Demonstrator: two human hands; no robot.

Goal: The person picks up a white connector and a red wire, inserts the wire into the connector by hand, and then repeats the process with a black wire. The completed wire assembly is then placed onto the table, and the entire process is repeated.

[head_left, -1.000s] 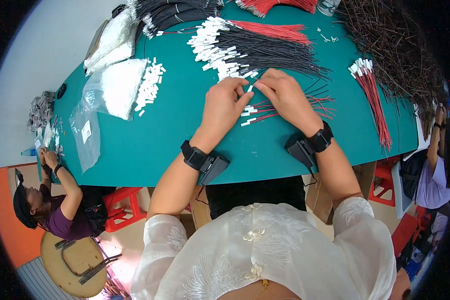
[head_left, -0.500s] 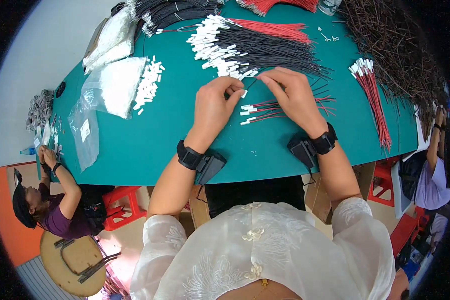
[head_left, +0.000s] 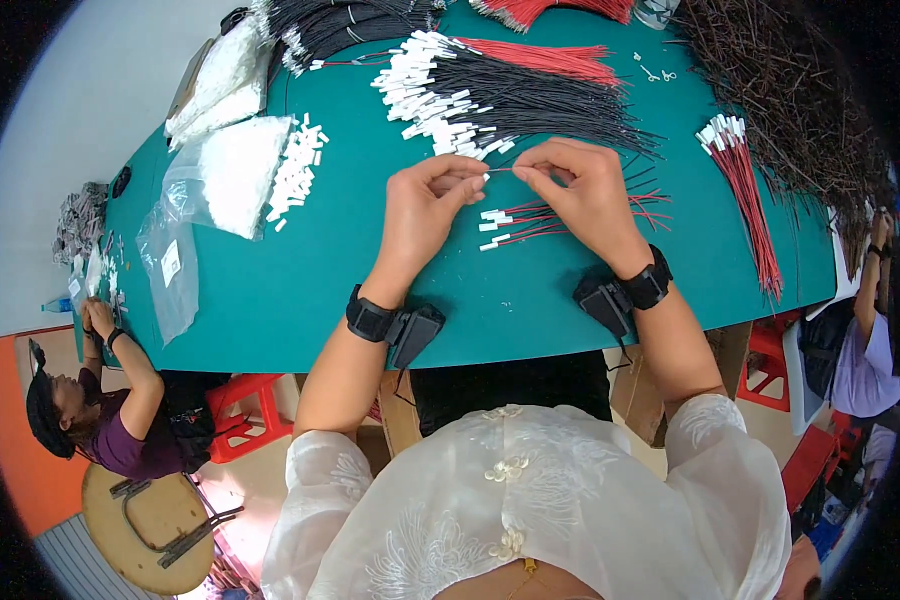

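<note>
Left hand (head_left: 418, 207): thumb and finger pinched together on a small white housing (head_left: 486, 177), mostly hidden. Right hand (head_left: 588, 195): thumb and finger pinched on a thin wire (head_left: 501, 169), which spans the short gap between the hands, above the green table (head_left: 300, 290). Cannot tell whether its end is seated in the housing.

Risks, my judgement: an off-line push could buckle the wire. A slack left pinch could let the housing twist or drop near the loose leads (head_left: 489, 227) or the big bundle (head_left: 530, 95), lookalikes both. If the end is not latched, a tug could pull it free.
</note>
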